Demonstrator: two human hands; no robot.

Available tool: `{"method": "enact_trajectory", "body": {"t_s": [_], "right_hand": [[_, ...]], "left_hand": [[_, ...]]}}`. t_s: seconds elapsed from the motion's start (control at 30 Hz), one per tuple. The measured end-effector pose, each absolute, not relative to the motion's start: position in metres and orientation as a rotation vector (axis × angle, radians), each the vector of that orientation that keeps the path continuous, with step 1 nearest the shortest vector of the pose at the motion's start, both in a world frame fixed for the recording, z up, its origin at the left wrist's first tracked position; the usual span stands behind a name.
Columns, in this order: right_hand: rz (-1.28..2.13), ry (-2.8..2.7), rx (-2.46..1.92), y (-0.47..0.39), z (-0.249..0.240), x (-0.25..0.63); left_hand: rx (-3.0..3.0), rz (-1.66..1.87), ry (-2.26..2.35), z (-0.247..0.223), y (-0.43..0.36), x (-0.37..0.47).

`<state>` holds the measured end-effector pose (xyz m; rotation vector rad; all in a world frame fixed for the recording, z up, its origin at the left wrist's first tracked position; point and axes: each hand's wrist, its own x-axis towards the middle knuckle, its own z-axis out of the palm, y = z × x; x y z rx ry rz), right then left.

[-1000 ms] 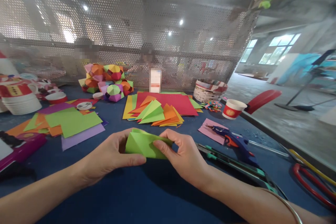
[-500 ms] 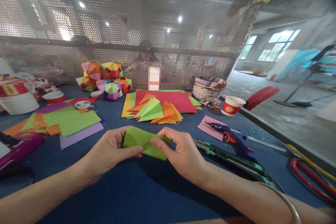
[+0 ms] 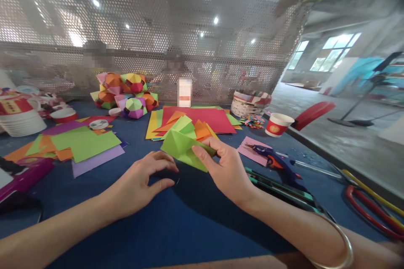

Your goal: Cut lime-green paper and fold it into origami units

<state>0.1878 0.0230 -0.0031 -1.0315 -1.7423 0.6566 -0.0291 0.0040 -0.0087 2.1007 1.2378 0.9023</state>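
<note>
Between the thumb and fingers of my right hand [image 3: 222, 164] is a creased sheet of green paper [image 3: 181, 147], raised above the table and tilted. Its upper edge overlaps the view of folded green and orange paper pieces [image 3: 206, 130] behind it. My left hand [image 3: 154, 178] hovers just left of and below the sheet, apart from it, with thumb and fingers spread and nothing held. Red paper [image 3: 202, 118] lies under the folded pieces.
Right of my hands lie a blue glue gun [image 3: 280, 162], green-black cutters [image 3: 284, 189] and red-handled scissors [image 3: 366, 214]. A paper cup [image 3: 279, 125] stands near the right edge. Green sheets [image 3: 91, 143] lie left; folded paper balls [image 3: 132, 96] sit behind them.
My left hand has let go of the green paper and its fingers have opened. My right hand has carried the paper slightly up and away, and the sheet has spread wider.
</note>
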Motion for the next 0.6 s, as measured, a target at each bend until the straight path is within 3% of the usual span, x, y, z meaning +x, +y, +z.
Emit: {"method": "enact_trajectory", "body": {"t_s": [0.43,0.6], "right_hand": [[0.663,-1.820,-0.995,0.019,-0.005,0.187],[0.633,-1.814,-1.008,0.021,-0.004,0.189]], "left_hand": [[2.129,0.757,1.419,-0.013,0.013,-0.010],[2.125,0.595,1.201,0.011,0.007,-0.020]]}}
